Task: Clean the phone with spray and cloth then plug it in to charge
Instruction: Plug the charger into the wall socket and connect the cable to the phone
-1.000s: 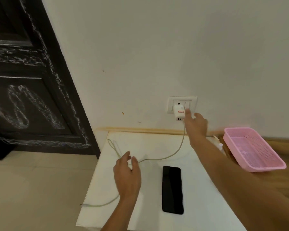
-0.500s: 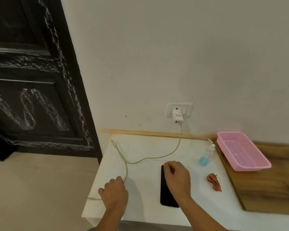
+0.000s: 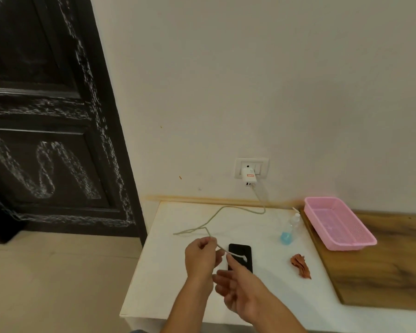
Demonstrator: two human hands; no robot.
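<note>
A black phone [image 3: 246, 264] lies face up on the white table [image 3: 163, 280]. The pale charging cable [image 3: 226, 207] runs from the white charger [image 3: 248, 177] in the wall socket [image 3: 262, 164] across the table. My left hand [image 3: 199, 259] grips the cable near its free end and holds it above the table. The cable's plug end [image 3: 241, 256] hangs over the phone's top part. My right hand [image 3: 240, 292] is just in front of the phone, fingers spread, one fingertip touching the cable. A spray bottle [image 3: 289, 233] with blue liquid and a crumpled brown cloth [image 3: 301, 265] are to the right.
A pink plastic basket [image 3: 360, 233] stands on a wooden surface [image 3: 382, 267] at the right, beside the table. A dark door [image 3: 46, 121] fills the left, with beige floor [image 3: 58, 272] below it. The wall lies directly behind the table.
My left hand lifted the cable's free end from the table's left front edge and brought it over the phone. My right hand came off the phone's top and moved nearer, to the cable.
</note>
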